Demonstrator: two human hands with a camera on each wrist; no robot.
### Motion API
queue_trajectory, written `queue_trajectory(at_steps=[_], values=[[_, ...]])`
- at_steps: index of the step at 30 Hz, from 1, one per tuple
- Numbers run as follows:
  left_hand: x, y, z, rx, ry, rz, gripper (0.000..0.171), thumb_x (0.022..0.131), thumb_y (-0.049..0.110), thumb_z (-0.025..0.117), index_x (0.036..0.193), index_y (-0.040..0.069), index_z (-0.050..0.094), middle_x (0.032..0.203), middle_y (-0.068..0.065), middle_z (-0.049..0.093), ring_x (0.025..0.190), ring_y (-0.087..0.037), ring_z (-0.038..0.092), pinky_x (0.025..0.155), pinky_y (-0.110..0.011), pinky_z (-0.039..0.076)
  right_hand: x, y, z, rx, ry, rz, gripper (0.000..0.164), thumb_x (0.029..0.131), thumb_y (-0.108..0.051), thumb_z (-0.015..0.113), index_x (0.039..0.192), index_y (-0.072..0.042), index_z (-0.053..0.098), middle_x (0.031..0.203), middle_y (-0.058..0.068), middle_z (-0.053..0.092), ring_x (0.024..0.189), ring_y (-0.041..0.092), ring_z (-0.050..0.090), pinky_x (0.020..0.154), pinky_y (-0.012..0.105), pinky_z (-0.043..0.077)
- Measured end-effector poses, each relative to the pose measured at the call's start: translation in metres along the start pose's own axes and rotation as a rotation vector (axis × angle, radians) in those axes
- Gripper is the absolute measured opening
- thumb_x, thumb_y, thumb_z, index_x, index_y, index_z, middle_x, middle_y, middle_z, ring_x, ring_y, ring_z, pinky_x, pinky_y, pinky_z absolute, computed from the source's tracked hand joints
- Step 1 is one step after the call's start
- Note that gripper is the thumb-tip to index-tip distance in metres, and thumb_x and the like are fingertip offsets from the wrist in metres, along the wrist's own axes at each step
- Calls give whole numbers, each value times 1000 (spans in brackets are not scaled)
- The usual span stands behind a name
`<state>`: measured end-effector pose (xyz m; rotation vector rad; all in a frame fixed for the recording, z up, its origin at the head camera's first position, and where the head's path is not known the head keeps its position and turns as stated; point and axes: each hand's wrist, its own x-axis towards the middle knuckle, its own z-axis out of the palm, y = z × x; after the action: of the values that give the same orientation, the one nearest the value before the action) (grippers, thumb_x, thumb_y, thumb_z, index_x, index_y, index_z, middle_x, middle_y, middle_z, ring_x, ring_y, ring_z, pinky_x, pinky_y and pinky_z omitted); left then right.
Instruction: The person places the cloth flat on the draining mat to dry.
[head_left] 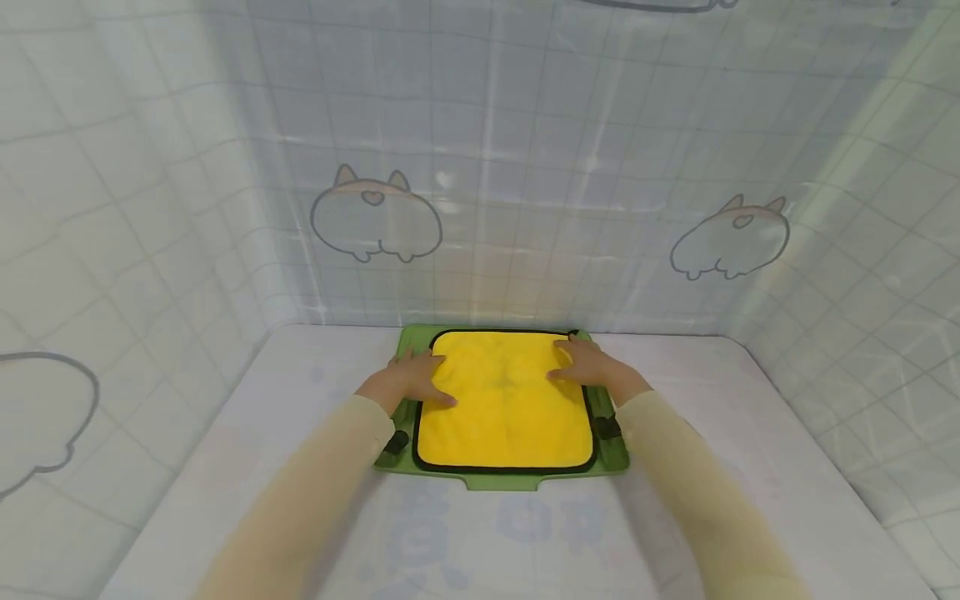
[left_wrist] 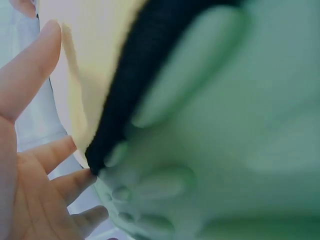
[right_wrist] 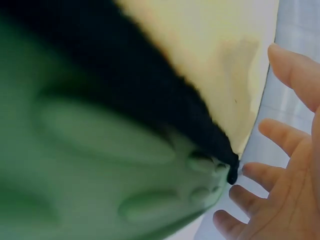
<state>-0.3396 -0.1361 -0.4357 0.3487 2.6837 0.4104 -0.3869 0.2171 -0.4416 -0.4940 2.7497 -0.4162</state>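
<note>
A yellow cloth [head_left: 502, 417] with black edging lies spread flat over a green tray [head_left: 502, 482], leaving the tray's rim showing around it. My left hand [head_left: 408, 379] is at the cloth's left side, thumb and fingers spread across the edging. On the opposite side my right hand [head_left: 592, 367] has its fingers spread over the upper right part of the cloth. In the left wrist view, straight fingertips [left_wrist: 85, 180] are right at the black edging [left_wrist: 120, 85]. The right wrist view likewise has extended fingers close to the edging [right_wrist: 150, 85], with raised oval bumps on the green surface.
The tray sits on a white table [head_left: 300, 517] with faint printed marks, near its back edge. A pale grid-patterned curtain [head_left: 525, 208] with animal drawings stands behind and along both sides. Small black pieces [head_left: 607, 427] are on the tray's left and right sides.
</note>
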Motion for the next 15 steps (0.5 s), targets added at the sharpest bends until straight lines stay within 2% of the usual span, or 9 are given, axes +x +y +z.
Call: queue_trajectory(at_steps=[4, 10, 15], values=[[-10, -3, 0, 24, -12, 25, 99, 84, 62, 71, 159, 13, 28, 164, -21, 17, 148, -53, 4, 116, -69, 3, -11, 0, -3, -15, 5, -47, 81, 97, -48, 62, 157, -4, 29, 162, 29, 16, 148, 49, 11, 116, 66, 14], [-23, -11, 2, 39, 23, 59, 100, 84, 63, 71, 159, 13, 29, 164, -21, 20, 148, -52, 8, 116, -69, 5, -29, -6, -7, 6, 13, -109, 77, 98, -43, 63, 155, -2, 33, 161, 29, 20, 148, 49, 14, 115, 68, 15], [-35, -14, 9, 52, 36, 101, 99, 82, 61, 74, 158, 13, 32, 164, -20, 20, 147, -54, 9, 115, -70, 8, -45, -5, -3, -4, 13, -138, 77, 96, -43, 66, 154, -3, 35, 160, 28, 22, 147, 49, 17, 115, 67, 17]])
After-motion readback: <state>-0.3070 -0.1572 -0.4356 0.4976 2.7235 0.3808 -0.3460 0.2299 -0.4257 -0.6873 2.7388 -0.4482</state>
